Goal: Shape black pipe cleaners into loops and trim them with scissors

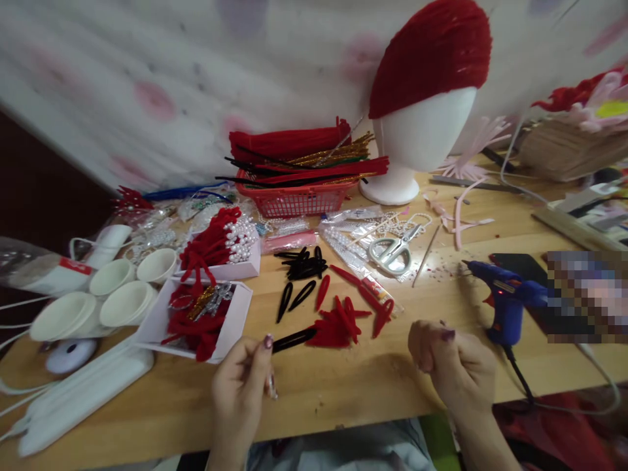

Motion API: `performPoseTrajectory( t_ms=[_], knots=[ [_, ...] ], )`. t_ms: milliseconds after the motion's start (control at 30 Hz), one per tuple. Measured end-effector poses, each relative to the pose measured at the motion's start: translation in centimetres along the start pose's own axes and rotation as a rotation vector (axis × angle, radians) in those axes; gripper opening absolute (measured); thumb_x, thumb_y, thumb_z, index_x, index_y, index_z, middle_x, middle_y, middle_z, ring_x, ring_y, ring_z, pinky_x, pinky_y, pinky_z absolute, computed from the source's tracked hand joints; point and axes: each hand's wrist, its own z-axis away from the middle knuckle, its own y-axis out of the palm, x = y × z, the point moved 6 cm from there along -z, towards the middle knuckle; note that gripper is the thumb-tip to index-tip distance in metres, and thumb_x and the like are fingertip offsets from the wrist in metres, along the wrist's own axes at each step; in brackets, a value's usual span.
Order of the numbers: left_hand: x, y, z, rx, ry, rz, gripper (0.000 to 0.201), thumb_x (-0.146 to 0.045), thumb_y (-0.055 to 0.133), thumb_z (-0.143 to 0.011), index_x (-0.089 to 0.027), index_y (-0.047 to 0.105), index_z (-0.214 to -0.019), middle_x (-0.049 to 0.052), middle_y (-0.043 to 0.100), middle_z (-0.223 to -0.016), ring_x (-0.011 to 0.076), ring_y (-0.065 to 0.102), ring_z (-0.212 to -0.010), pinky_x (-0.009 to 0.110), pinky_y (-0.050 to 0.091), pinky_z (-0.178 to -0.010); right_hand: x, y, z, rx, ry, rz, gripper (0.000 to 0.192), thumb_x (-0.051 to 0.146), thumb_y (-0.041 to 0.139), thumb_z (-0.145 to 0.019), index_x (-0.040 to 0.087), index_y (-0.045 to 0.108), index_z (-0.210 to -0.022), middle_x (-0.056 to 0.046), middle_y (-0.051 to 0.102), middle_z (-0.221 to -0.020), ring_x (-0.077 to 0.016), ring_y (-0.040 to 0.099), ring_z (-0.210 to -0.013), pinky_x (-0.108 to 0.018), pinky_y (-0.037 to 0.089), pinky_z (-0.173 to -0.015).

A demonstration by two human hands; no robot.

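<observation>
My left hand [244, 373] pinches one end of a black snap hair clip [294, 339] between thumb and forefinger, just above the table. The clip's far end points right, toward a small heap of red fuzzy pieces [338, 324]. My right hand [449, 360] is curled closed beside the heap, on its right; what it holds, if anything, is hidden. Behind the heap lie a pile of black hair clips [301, 263] and two loose black clips [301, 296]. A few red-covered strips [366, 288] rest next to them.
A blue glue gun [507, 294] stands at right, its cable off the table edge. Scissors [391, 254] lie mid-table. At left are white boxes [235, 320] of red pieces and paper cups [127, 304]. Behind stand a red basket [304, 199] and a red-capped foam head [422, 131].
</observation>
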Motion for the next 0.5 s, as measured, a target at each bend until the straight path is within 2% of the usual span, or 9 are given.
performPoseTrajectory(
  t_ms=[67,133,200,233,333,400,500],
  knots=[
    [-0.3,0.7,-0.2,0.024,-0.011,-0.006,0.049,-0.054,0.075,-0.076,-0.021,0.047,-0.052,-0.007,0.043,-0.042,0.0078,0.041,-0.038,0.019,0.037,-0.04,0.1,-0.1,-0.4,0.065,-0.018,0.138,0.049,0.028,0.046,-0.105,0.021,0.051,-0.056,0.002,0.052,-0.05,-0.0122,0.051,-0.045,-0.026,0.036,-0.048],
    [-0.5,1.3,-0.4,0.044,-0.014,-0.018,0.05,-0.056,0.074,-0.076,-0.021,0.046,-0.052,-0.007,0.043,-0.043,0.0079,0.041,-0.038,0.019,0.037,-0.039,0.0,0.1,-0.6,0.096,-0.01,0.287,0.03,0.025,0.054,-0.1,0.022,0.065,-0.073,-0.001,0.065,-0.064,-0.0161,0.063,-0.057,-0.027,0.044,-0.054],
    [-0.4,1.5,-0.8,0.057,-0.014,-0.037,0.051,-0.058,0.073,-0.076,-0.021,0.047,-0.052,-0.006,0.044,-0.043,0.0081,0.042,-0.038,0.019,0.037,-0.039,-0.2,0.2,-0.5,0.07,0.008,0.344,0.016,0.023,0.057,-0.097,0.022,0.069,-0.087,-0.002,0.07,-0.07,-0.0175,0.067,-0.061,-0.026,0.047,-0.056],
    [-0.2,1.4,-1.1,0.062,-0.023,-0.039,0.051,-0.059,0.074,-0.074,-0.021,0.047,-0.053,-0.006,0.045,-0.044,0.0083,0.043,-0.039,0.019,0.038,-0.039,-0.3,0.2,-0.4,0.049,0.009,0.346,0.019,0.022,0.057,-0.097,0.023,0.068,-0.082,0.0,0.068,-0.064,-0.0164,0.065,-0.056,-0.026,0.046,-0.053],
    [0.7,1.0,-1.9,0.071,-0.103,-0.022,0.051,-0.063,0.079,-0.065,-0.019,0.054,-0.055,-0.004,0.053,-0.048,0.0091,0.045,-0.039,0.021,0.042,-0.039,-0.4,0.5,-0.6,0.053,-0.037,0.357,0.044,0.022,0.052,-0.099,0.022,0.053,-0.055,0.003,0.052,-0.045,-0.0126,0.051,-0.039,-0.025,0.037,-0.043],
    [1.4,0.7,-2.4,0.077,-0.162,-0.022,0.05,-0.063,0.083,-0.058,-0.018,0.062,-0.064,-0.002,0.061,-0.052,0.0106,0.048,-0.04,0.023,0.046,-0.042,0.0,0.8,-1.0,0.119,-0.1,0.341,0.047,0.024,0.045,-0.101,0.022,0.055,-0.055,-0.001,0.059,-0.051,-0.0165,0.059,-0.049,-0.027,0.044,-0.051],
    [2.3,0.7,-2.9,0.148,-0.25,-0.063,0.053,-0.06,0.088,-0.05,-0.016,0.069,-0.072,0.0,0.063,-0.05,0.0148,0.055,-0.046,0.026,0.051,-0.05,0.5,0.7,-1.9,0.185,-0.131,0.347,0.04,0.024,0.038,-0.102,0.022,0.069,-0.077,-0.009,0.075,-0.082,-0.0248,0.069,-0.084,-0.036,0.054,-0.073]
  ],
)
